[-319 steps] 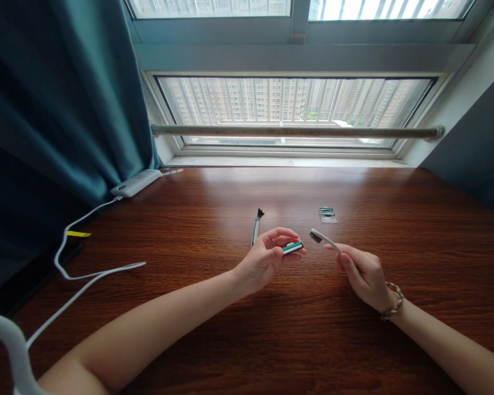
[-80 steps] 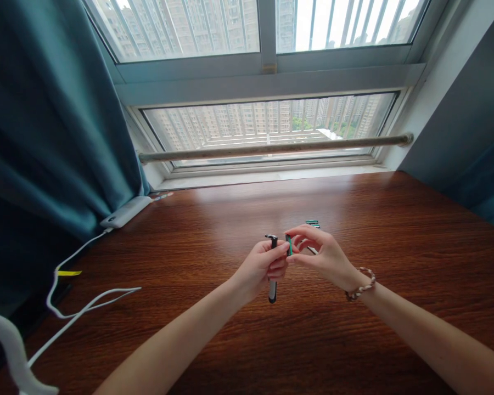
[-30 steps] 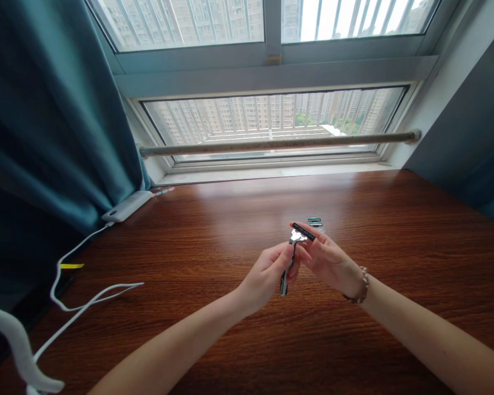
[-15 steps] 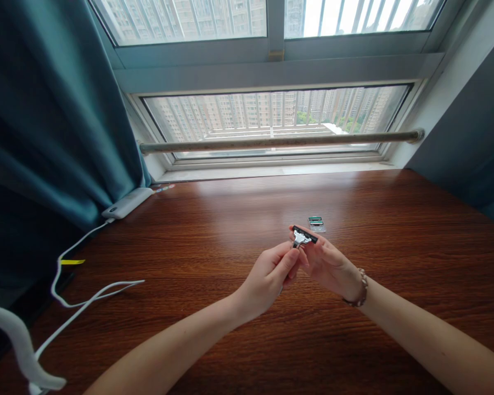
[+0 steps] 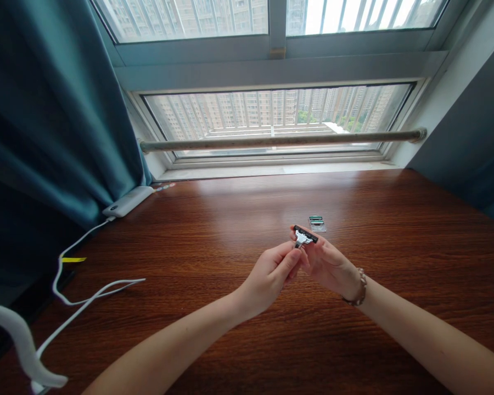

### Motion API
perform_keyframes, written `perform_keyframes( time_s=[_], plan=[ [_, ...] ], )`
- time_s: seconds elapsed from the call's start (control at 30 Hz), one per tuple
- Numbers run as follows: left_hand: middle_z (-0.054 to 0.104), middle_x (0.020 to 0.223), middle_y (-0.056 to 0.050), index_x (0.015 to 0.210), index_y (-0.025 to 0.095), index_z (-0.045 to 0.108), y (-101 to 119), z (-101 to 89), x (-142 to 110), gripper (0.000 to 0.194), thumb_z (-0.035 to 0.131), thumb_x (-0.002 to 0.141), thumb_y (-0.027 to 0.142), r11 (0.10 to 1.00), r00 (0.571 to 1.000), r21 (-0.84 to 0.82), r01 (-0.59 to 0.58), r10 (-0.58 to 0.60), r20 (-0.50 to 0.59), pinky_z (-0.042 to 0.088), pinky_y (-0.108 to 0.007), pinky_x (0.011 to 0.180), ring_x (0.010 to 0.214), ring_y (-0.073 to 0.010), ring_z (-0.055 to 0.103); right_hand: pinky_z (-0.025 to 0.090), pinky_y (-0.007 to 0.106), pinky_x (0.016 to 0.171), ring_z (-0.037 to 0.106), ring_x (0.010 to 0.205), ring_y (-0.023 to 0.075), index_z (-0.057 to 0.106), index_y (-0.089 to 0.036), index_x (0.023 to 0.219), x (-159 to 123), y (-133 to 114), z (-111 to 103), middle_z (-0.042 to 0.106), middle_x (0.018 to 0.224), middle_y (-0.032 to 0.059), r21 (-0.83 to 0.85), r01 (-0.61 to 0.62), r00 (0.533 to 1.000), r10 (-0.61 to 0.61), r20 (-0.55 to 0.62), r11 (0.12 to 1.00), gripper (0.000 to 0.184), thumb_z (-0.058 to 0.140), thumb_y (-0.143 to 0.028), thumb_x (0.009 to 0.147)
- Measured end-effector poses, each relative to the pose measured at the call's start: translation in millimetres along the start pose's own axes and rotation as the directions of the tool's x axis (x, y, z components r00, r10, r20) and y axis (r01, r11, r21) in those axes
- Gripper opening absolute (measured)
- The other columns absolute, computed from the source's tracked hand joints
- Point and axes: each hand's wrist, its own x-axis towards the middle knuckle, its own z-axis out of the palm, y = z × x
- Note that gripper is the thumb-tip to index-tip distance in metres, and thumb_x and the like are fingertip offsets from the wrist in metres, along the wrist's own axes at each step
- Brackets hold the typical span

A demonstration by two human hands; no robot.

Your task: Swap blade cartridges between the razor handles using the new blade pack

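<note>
Both hands meet above the middle of the wooden desk (image 5: pixel 189 236). My left hand (image 5: pixel 269 274) is closed round the handle of a razor, most of which is hidden in its fingers. The razor's silver neck and dark blade head (image 5: pixel 303 236) stick out above my fingers. My right hand (image 5: pixel 327 263), with a beaded bracelet on the wrist, lies under and behind the head, its fingertips touching the blade cartridge. A small clear pack of spare cartridges (image 5: pixel 316 223) with green strips lies on the desk just beyond the hands.
A white power bank (image 5: pixel 127 201) sits at the desk's far left by the teal curtain (image 5: pixel 53 109), and its white cable (image 5: pixel 90 285) runs towards the near left corner. A metal rail (image 5: pixel 280 140) crosses the window behind the desk.
Ten seconds ago my left hand held a loose cartridge and my right a small brush. Since then the cartridge has come onto the razor's head. In the last half second the hands barely moved.
</note>
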Motion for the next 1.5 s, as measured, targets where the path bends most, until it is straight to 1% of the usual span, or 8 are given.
perform_keyframes(
  time_s=[0.2, 0.47, 0.6, 0.83, 1.1, 1.23, 1.37, 1.5],
  plan=[
    [0.034, 0.056, 0.003, 0.067, 0.016, 0.043, 2, 0.7, 0, 0.031, 0.036, 0.084, 0.041, 1.0, 1.0, -0.021, 0.006, -0.005, 0.025, 0.024, -0.022, 0.047, 0.05, -0.008, 0.03, 0.044, 0.028, 0.066, 0.048, 0.071, 0.0132, 0.053, -0.029, 0.112, 1, 1, -3, 0.053, 0.091, 0.0027, 0.0, -0.006, 0.999, 0.006, 0.041, 1.0, 0.048, 0.062, -0.047, 0.068],
    [0.033, 0.056, 0.004, 0.073, 0.015, 0.049, -4, 0.7, 0, 0.031, 0.035, 0.085, 0.04, 0.997, 0.999, -0.078, 0.022, -0.018, 0.048, 0.023, -0.023, 0.046, 0.049, -0.0072, 0.029, 0.042, 0.027, 0.069, 0.049, 0.07, 0.0128, 0.053, -0.031, 0.113, 2, 6, -12, 0.054, 0.081, 0.0014, -0.06, 0.024, 0.999, -0.022, 0.039, 0.998, 0.044, 0.061, -0.043, 0.071],
    [0.033, 0.056, 0.004, 0.074, 0.014, 0.05, -7, 1.1, 0, 0.031, 0.036, 0.085, 0.04, 0.996, 0.999, -0.085, 0.029, -0.024, 0.048, 0.022, -0.023, 0.046, 0.048, -0.007, 0.029, 0.042, 0.025, 0.067, 0.049, 0.067, 0.0115, 0.053, -0.03, 0.113, 3, 8, -16, 0.055, 0.08, 0.0007, -0.019, 0.015, 0.998, -0.014, 0.062, 1.0, 0.045, 0.062, -0.042, 0.07],
    [0.033, 0.055, 0.004, 0.072, 0.014, 0.048, -8, 1.8, 0, 0.032, 0.035, 0.085, 0.04, 0.999, 0.999, -0.052, 0.013, -0.011, 0.05, 0.023, -0.022, 0.046, 0.049, -0.0068, 0.029, 0.039, 0.024, 0.069, 0.049, 0.07, 0.0109, 0.053, -0.028, 0.113, 5, 8, -19, 0.056, 0.078, 0.0004, 0.081, 0.004, 0.992, -0.014, 0.129, 0.997, 0.046, 0.065, -0.036, 0.07],
    [0.033, 0.055, 0.004, 0.075, 0.014, 0.049, -11, 2.5, 1, 0.031, 0.034, 0.086, 0.04, 0.999, 0.999, -0.043, 0.007, -0.005, 0.037, 0.024, -0.023, 0.047, 0.049, -0.0071, 0.03, 0.039, 0.022, 0.067, 0.048, 0.067, 0.0098, 0.054, -0.027, 0.113, 6, 9, -23, 0.055, 0.073, -0.0006, 0.109, -0.015, 0.992, 0.001, 0.128, 0.994, 0.045, 0.066, -0.032, 0.07],
    [0.033, 0.056, 0.004, 0.074, 0.015, 0.047, -12, 3.4, 1, 0.031, 0.034, 0.085, 0.04, 0.999, 1.0, -0.05, 0.003, -0.002, 0.027, 0.024, -0.022, 0.046, 0.049, -0.0071, 0.031, 0.04, 0.024, 0.067, 0.048, 0.065, 0.0098, 0.054, -0.028, 0.113, 6, 9, -22, 0.057, 0.076, -0.0002, 0.11, -0.025, 0.992, 0.01, 0.127, 0.994, 0.044, 0.065, -0.031, 0.07],
    [0.034, 0.056, 0.004, 0.068, 0.016, 0.044, -12, 3.8, -1, 0.031, 0.034, 0.086, 0.039, 1.0, 1.0, -0.016, -0.006, 0.006, 0.0, 0.025, -0.022, 0.047, 0.05, -0.007, 0.031, 0.041, 0.026, 0.067, 0.048, 0.066, 0.0101, 0.055, -0.027, 0.112, 7, 8, -21, 0.057, 0.078, 0.0001, 0.101, -0.024, 0.991, 0.011, 0.131, 0.995, 0.043, 0.066, -0.032, 0.07],
    [0.034, 0.055, 0.004, 0.071, 0.015, 0.046, -9, 2.2, -2, 0.031, 0.034, 0.086, 0.039, 0.999, 0.999, 0.023, 0.034, -0.033, -0.023, 0.024, -0.022, 0.046, 0.049, -0.0067, 0.03, 0.04, 0.025, 0.069, 0.05, 0.069, 0.0104, 0.056, -0.027, 0.11, 8, 9, -24, 0.059, 0.082, 0.0011, 0.076, -0.029, 0.993, 0.02, 0.119, 0.997, 0.043, 0.066, -0.032, 0.069]
  ],
)
